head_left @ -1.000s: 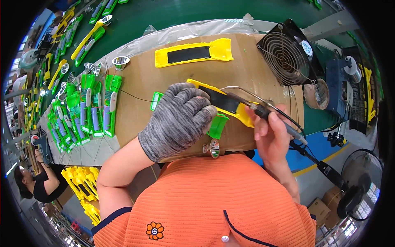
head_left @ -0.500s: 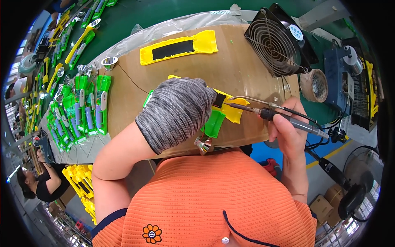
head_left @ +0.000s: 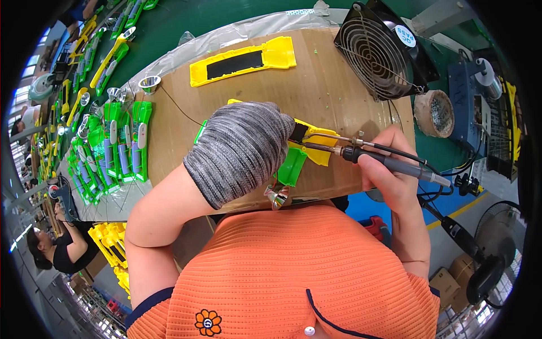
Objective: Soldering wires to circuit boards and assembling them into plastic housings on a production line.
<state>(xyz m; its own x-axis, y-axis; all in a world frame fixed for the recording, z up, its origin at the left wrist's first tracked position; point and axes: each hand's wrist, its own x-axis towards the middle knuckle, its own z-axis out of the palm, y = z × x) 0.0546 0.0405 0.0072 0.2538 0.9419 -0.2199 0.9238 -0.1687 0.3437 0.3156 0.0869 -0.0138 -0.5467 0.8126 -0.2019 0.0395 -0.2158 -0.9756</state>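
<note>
Head view: right hand [head_left: 395, 183] (bare) grips a soldering iron [head_left: 411, 169].

A dark green bench [head_left: 254, 11] carries a black fan [head_left: 375, 56]. To the left of the fan, a brown cardboard sheet [head_left: 322, 73] covers it. On this sheet, also left of the fan, lies 1 yellow shell [head_left: 235, 61] with a black panel; farther left is 1 silver reflector cup [head_left: 149, 84]. Farthest left from the fan, green housings [head_left: 124, 150] lie close together on a grey covering [head_left: 161, 195]. Right of the fan, the bench bears 1 round pot [head_left: 434, 113] and 1 blue-grey box [head_left: 464, 101].
</note>
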